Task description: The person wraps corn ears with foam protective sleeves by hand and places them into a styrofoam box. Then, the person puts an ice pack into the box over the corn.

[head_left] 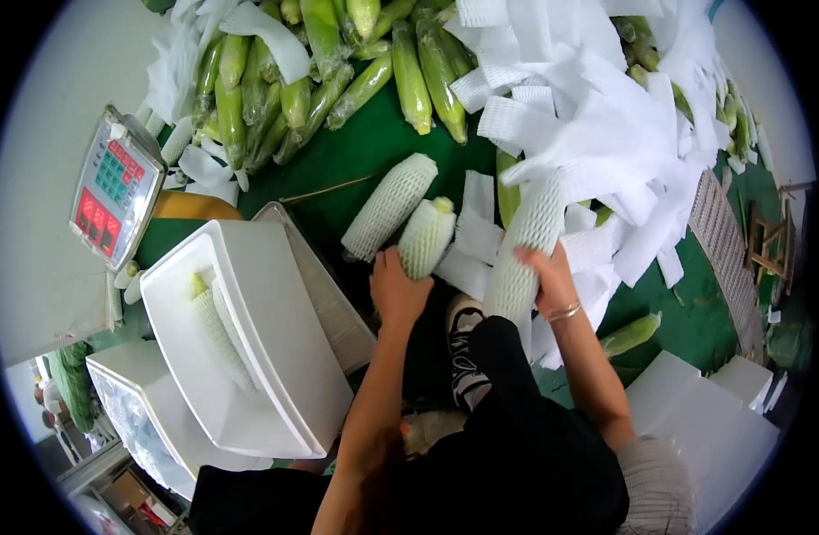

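My left hand [401, 290] is closed round the lower end of a short net-wrapped corn cob [425, 239], whose pale green tip points up. Just left of it lies a longer net-wrapped cob [390, 205] on the green surface. On the right, my right hand [550, 278] grips a long white foam net sleeve [527, 245], held upright and slightly tilted; whether a cob is inside cannot be seen. White foam sleeves [597, 134] are heaped beyond my right hand.
Film-wrapped green corn [320, 89] is piled at the back. A scale [115, 187] stands at the left, above a white foam box [294, 339] with a netted cob [218, 325] inside. One loose cob [632, 334] lies at the right, near white foam boxes [695, 428].
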`<state>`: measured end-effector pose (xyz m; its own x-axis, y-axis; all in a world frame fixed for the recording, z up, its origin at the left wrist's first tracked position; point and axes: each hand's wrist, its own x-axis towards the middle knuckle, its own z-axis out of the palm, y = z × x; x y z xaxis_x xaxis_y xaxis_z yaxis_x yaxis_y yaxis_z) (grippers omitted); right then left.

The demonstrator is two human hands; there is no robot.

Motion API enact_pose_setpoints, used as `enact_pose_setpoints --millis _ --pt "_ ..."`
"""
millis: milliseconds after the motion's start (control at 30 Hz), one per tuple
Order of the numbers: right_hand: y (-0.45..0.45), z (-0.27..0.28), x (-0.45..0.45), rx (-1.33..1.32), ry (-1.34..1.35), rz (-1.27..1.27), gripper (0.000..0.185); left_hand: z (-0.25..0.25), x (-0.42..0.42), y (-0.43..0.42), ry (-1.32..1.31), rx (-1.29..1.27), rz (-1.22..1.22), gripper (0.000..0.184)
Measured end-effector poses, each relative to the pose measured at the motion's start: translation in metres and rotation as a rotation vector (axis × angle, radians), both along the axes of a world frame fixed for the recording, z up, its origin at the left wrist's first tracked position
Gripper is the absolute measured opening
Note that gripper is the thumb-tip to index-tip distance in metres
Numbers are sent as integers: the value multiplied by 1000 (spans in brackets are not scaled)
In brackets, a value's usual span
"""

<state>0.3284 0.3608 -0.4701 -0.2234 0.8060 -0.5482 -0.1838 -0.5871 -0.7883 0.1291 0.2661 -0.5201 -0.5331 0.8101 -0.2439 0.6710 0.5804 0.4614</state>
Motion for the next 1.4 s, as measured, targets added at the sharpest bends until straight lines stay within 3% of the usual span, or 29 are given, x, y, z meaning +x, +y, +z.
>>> enact_pose_setpoints --millis 33,67,133,167,233,267,367,433,500,533,600,633,700,767,833,900,967,1000,1100,1133,1267,1300,1367,1400 --pt "6 1 1 9 4 4 64 10 2 2 -165 76 -14 65" --pt "12 5 3 226 -159 156 67 11 2 7 -162 82 -12 65" --pt "33 43 -4 557 -459 425 72 13 -1 16 81 275 -272 58" --pt "51 59 -14 665 -450 524 72 14 -1 20 203 372 -388 56" --pt "94 89 -47 756 -490 799 70 3 -2 33 185 322 -369 54" --pt "116 79 -69 923 -484 912 66 -4 0 38 219 355 -322 54" --pt "155 45 -154 1036 -506 1224 59 8 19 29 294 352 -174 57" --pt "164 25 -212 1122 -456 1454 57 10 43 6 138 489 383 56" --pt "160 18 -259 1041 -521 1618 61 -7 58 -4 -771 565 985 56" --pt "158 6 -277 922 -596 1760 64 -3 62 1 -1113 611 1075 48" --pt "154 -9 -295 753 -835 2029 72 -26 54 24 -1360 568 1206 34" --pt "155 -18 -293 758 -830 2036 72 -35 48 32 -1470 525 1294 32" --pt "164 -37 -270 158 -735 1979 73 -36 43 43 -1443 630 1320 37" --pt "169 -24 -229 -34 -506 1758 77 -31 46 46 -1447 726 1337 41" --pt "173 -25 -195 53 -562 1634 83 -11 39 37 -1371 696 1236 61" --pt "167 -13 -160 0 -564 1582 83 9 27 30 -1448 731 1236 62" --pt "156 3 -130 -84 -213 1270 79 23 8 31 -1469 690 950 63" --pt "149 -10 -117 -96 -40 1035 68 14 -1 33 -1484 677 848 67" --pt "150 -28 -110 -176 -143 847 52 0 -28 53 -1520 521 737 69" --pt "147 -38 -113 -170 -169 789 42 1 -35 60 -1491 483 696 66" --pt "135 -58 -122 -116 -318 733 51 -12 -47 70 -1397 362 602 69" --pt "133 -61 -123 -107 -302 755 51 -17 -47 73 -1254 432 543 67" --pt "128 -64 -123 509 -1038 641 54 3 -40 73 -561 251 563 64" --pt "120 -57 -119 601 -923 536 54 30 -42 60 -630 347 528 63"
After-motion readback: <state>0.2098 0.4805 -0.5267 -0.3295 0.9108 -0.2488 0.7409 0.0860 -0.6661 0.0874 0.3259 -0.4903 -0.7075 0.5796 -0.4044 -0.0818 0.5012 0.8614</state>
